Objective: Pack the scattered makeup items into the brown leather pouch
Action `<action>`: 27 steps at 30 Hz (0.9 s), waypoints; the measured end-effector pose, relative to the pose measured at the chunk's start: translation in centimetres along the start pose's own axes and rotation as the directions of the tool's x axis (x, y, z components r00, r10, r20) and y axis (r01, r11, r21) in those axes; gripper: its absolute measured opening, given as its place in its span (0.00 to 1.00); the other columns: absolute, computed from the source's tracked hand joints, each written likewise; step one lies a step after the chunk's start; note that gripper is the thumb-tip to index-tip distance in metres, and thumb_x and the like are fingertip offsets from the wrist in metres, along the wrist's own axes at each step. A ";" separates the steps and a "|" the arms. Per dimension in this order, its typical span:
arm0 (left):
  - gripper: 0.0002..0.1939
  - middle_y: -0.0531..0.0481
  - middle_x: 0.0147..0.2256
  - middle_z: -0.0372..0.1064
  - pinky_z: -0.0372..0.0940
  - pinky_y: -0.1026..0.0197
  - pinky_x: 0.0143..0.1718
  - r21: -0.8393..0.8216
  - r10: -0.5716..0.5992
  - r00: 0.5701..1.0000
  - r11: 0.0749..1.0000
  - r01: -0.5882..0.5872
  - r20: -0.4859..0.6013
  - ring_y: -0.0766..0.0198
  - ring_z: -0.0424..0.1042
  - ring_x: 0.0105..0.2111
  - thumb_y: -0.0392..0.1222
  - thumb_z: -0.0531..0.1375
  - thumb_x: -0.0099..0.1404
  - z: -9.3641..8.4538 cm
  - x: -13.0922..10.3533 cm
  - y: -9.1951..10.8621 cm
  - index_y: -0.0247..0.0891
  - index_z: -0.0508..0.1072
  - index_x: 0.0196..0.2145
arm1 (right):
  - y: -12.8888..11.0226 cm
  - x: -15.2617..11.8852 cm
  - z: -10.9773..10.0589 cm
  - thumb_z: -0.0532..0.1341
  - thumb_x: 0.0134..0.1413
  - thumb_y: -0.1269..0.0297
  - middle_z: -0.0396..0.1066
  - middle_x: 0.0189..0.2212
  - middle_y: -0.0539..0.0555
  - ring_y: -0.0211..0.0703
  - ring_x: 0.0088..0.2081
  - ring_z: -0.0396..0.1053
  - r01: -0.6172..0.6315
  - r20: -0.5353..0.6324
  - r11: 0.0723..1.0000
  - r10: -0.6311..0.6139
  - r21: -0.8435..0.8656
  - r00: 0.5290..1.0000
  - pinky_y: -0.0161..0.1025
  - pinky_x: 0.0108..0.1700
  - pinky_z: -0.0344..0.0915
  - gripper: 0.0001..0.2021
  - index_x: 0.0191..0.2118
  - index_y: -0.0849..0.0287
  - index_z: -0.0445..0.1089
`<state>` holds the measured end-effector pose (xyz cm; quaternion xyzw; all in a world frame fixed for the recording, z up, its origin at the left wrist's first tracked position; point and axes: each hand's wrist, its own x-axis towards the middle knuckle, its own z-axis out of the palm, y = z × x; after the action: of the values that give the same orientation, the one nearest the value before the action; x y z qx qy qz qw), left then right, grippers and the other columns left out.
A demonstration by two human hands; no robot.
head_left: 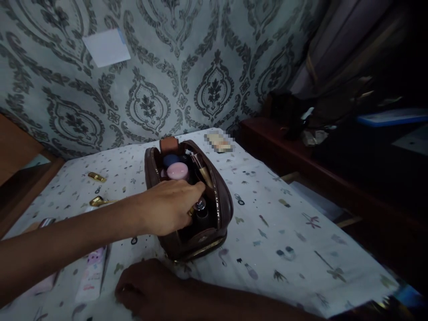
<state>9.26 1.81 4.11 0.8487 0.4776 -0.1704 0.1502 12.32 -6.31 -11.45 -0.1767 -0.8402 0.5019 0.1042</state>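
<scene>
We see our left hand [167,205] angled palm-down into the open brown zippered bag [226,203], its grip near a silver-topped item [199,204]; whether clamped, we cannot tell. Our shadowed right hand [143,285] lies curled near the bag, grip unclear. A round pink-lidded container [177,170] sits inside; a small gold tube [96,177] and white-and-pink tube [91,276] lie outside.

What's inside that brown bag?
The brown bag shows a pink round container, a dark-blue item and slender items. Your left hand covers part; what's beneath can't be seen.
</scene>
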 end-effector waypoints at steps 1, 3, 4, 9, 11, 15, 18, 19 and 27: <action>0.13 0.50 0.37 0.71 0.60 0.60 0.33 0.008 -0.001 1.000 1.000 0.001 -0.009 0.57 0.73 0.38 0.34 0.62 0.61 0.0 -0.1 0.0 0.39 0.66 0.43 | 0.1 0.0 0.1 0.59 0.62 0.69 0.79 0.43 0.57 0.41 0.42 0.76 -0.002 0.000 1.000 0.002 0.002 1.000 0.30 0.41 0.62 0.12 0.46 0.63 0.77; 0.11 0.50 0.36 0.71 0.60 0.60 0.32 0.030 -0.001 0.999 1.000 0.002 -0.045 0.58 0.72 0.37 0.37 0.61 0.63 0.0 -0.3 0.0 0.38 0.66 0.43 | 0.2 0.0 0.3 0.59 0.62 0.68 0.80 0.42 0.56 0.41 0.42 0.76 -0.009 -0.005 1.000 0.009 0.009 1.000 0.31 0.41 0.62 0.11 0.46 0.63 0.77; 0.10 0.50 0.35 0.71 0.59 0.61 0.31 0.037 0.009 0.997 0.999 -0.006 -0.074 0.58 0.72 0.35 0.38 0.61 0.64 0.2 -0.4 0.0 0.38 0.66 0.43 | 0.3 0.1 0.3 0.59 0.61 0.68 0.80 0.42 0.56 0.41 0.42 0.76 -0.008 -0.009 1.000 0.008 0.013 1.000 0.31 0.40 0.62 0.11 0.45 0.62 0.77; 0.08 0.51 0.34 0.70 0.58 0.62 0.27 -0.002 0.107 0.928 0.993 -0.116 -0.358 0.60 0.71 0.31 0.38 0.57 0.68 0.9 -1.5 -0.7 0.40 0.68 0.46 | 0.2 0.1 0.4 0.59 0.60 0.70 0.79 0.39 0.53 0.40 0.40 0.75 -0.013 -0.043 0.998 0.016 0.056 0.999 0.31 0.40 0.62 0.09 0.41 0.61 0.78; 0.08 0.50 0.37 0.72 0.62 0.61 0.31 -0.016 0.134 0.847 0.986 -0.166 -0.515 0.60 0.72 0.34 0.36 0.54 0.70 1.0 -2.5 -0.9 0.40 0.69 0.45 | 0.2 0.1 0.5 0.59 0.59 0.70 0.79 0.35 0.51 0.38 0.36 0.73 -0.027 -0.053 0.995 0.032 0.095 0.998 0.30 0.38 0.62 0.09 0.39 0.60 0.77; 0.10 0.50 0.42 0.74 0.65 0.62 0.41 -0.034 0.095 0.634 0.982 -0.188 -0.768 0.61 0.74 0.41 0.33 0.51 0.71 2.1 -5.9 -1.8 0.40 0.70 0.45 | 0.8 0.2 0.9 0.60 0.57 0.72 0.77 0.32 0.50 0.37 0.33 0.71 0.015 -0.106 0.994 -0.003 0.113 0.994 0.31 0.38 0.62 0.07 0.37 0.59 0.76; 0.09 0.52 0.40 0.75 0.66 0.65 0.42 -0.171 -0.075 0.536 0.976 -0.132 -0.841 0.65 0.74 0.40 0.33 0.52 0.71 4.9 -8.5 -2.9 0.40 0.70 0.44 | 1.6 0.3 1.6 0.60 0.54 0.73 0.77 0.32 0.51 0.38 0.33 0.70 0.068 -0.179 0.990 -0.045 0.125 0.983 0.31 0.37 0.61 0.07 0.35 0.60 0.76; 0.08 0.53 0.38 0.75 0.66 0.65 0.41 -0.226 -0.137 0.523 0.968 -0.111 -0.841 0.66 0.74 0.38 0.33 0.53 0.71 6.4 -9.1 -3.4 0.40 0.70 0.43 | 1.7 0.4 1.8 0.60 0.54 0.74 0.76 0.31 0.51 0.38 0.32 0.70 0.085 -0.199 0.986 -0.056 0.140 0.978 0.31 0.37 0.60 0.07 0.34 0.61 0.75; 0.11 0.46 0.37 0.73 0.68 0.57 0.41 -0.253 -0.362 0.502 0.928 0.274 -0.786 0.59 0.72 0.39 0.30 0.49 0.71 19.3 -13.2 -8.2 0.38 0.70 0.44 | 1.3 0.8 1.5 0.56 0.59 0.67 0.70 0.26 0.51 0.39 0.30 0.67 0.072 -0.178 0.980 -0.038 0.188 0.983 0.34 0.35 0.59 0.08 0.31 0.60 0.71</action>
<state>-7.01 -12.18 -8.23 0.7184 0.6471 0.2417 -0.0825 11.35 -6.66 -13.29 -0.1851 -0.7798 0.5609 0.2075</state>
